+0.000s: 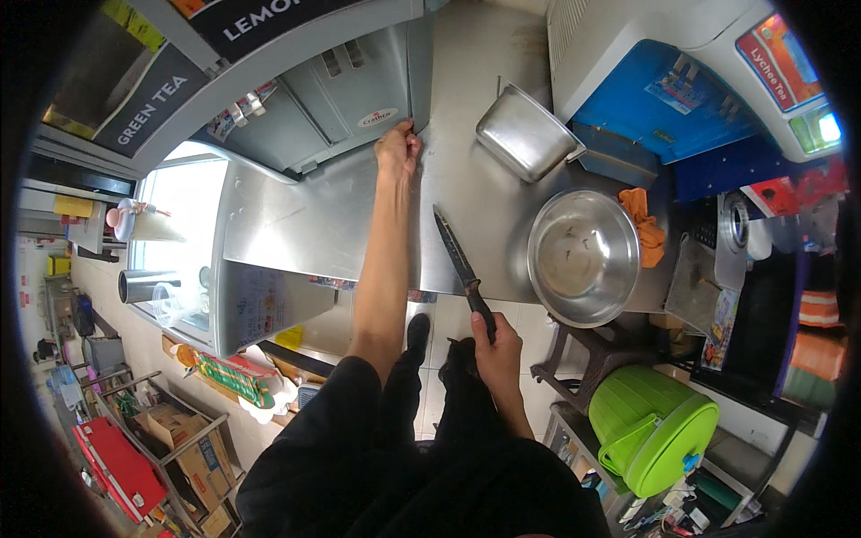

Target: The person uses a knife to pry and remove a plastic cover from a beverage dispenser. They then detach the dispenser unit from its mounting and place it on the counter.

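Observation:
In my right hand (498,348) is a knife (458,254) with a black handle and a long dark blade. The blade points away from me, its tip above the steel counter (305,235). My left arm reaches far across the counter. My left hand (397,149) is at the lower right corner of a grey drink dispenser (359,94), its fingers curled in. Whether they grip anything small is hidden. To the right stand a steel bowl (567,220) with a little liquid and dark bits in it, and a rectangular steel pan (527,134).
An orange cloth (640,228) lies against the bowl. A second dispenser with a blue front (668,103) stands at the far right. Below the counter on the right is a green lidded bucket (653,430). A shelf with cardboard boxes (193,448) and a red case (118,468) is at lower left.

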A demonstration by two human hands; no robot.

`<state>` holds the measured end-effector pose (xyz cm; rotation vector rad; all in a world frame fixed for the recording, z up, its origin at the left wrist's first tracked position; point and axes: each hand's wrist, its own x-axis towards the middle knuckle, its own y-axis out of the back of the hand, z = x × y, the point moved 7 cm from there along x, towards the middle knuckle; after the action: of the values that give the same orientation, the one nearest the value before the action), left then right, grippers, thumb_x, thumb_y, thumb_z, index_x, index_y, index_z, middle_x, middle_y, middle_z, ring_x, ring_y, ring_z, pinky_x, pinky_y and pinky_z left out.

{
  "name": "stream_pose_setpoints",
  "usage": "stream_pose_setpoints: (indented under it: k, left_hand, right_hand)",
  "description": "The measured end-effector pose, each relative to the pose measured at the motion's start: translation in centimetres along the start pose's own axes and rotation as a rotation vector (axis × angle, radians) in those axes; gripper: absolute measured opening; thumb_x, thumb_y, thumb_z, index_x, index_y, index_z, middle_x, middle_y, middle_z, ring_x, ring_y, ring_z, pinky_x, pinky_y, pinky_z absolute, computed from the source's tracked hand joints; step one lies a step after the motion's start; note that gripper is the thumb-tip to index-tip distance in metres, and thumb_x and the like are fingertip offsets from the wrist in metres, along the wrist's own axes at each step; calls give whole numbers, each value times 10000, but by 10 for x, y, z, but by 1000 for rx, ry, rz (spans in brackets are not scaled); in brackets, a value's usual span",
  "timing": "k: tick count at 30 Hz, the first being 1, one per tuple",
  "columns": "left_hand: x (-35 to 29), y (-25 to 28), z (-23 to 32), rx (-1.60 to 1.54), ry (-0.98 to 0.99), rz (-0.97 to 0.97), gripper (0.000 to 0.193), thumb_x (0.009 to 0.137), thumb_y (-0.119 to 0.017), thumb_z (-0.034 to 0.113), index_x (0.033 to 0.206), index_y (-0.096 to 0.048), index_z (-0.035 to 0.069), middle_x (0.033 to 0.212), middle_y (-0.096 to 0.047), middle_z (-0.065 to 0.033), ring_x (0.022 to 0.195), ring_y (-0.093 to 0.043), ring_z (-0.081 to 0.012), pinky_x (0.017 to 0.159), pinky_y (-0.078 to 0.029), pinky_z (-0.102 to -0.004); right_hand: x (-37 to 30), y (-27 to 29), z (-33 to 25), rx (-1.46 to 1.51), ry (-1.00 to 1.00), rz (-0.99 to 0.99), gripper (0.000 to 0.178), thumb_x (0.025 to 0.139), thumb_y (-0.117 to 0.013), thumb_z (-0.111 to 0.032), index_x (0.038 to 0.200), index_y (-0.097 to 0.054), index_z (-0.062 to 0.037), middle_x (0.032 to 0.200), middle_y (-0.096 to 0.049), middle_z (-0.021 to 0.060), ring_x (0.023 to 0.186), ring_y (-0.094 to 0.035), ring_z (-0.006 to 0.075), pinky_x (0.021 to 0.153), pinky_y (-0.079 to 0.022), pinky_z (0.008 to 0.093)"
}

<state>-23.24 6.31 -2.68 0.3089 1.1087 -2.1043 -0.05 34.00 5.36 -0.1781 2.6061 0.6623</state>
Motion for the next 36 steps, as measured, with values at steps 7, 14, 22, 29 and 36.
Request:
stream_pose_setpoints:
  k: [7, 14, 22, 29, 36]
  left_hand:
    - [-22, -7, 15, 168, -69, 90, 44, 774, -624, -35, 759, -582, -31, 647, -511, -47, 435, -428, -99, 382, -389, -213]
    - [-14, 4, 17, 287, -67, -74, 75, 834, -615, 49, 825, -605, -24, 676, -537, -20, 447, -431, -82, 400, -388, -210]
    - [-83, 44, -15, 400, -29, -233, 440, 921, -491, 417, 1094, -554, 17, 932, -625, -50, 807, -569, -94, 615, -467, -234]
    - [-112, 30, -30, 260, 211, -326, 435, 933, -460, 411, 1028, -531, -7, 975, -621, -128, 850, -621, -196, 741, -511, -322]
    - [-147, 36, -38, 196, 317, -321, 415, 948, -456, 341, 1092, -491, -46, 980, -609, -149, 883, -609, -213, 789, -508, -319]
  right_hand:
    - [23, 4, -31, -7, 151, 107, 324, 901, -530, -300, 923, -584, 19, 701, -613, 197, 646, -611, 349, 599, -452, 401]
    - [73, -11, -70, 36, 283, 126, 290, 896, -530, -268, 970, -572, 9, 683, -605, 163, 638, -612, 279, 602, -447, 361]
    - [93, -53, -76, 130, 225, 103, 312, 907, -518, -272, 1021, -572, 14, 705, -617, 154, 625, -594, 238, 618, -449, 347]
    - [99, -75, -64, 150, 127, 103, 332, 916, -508, -267, 1083, -565, 15, 853, -647, 194, 755, -632, 262, 699, -466, 352]
    - [97, -80, -67, 190, 239, 122, 347, 913, -504, -210, 1172, -526, 19, 1042, -620, 219, 949, -622, 309, 813, -464, 348]
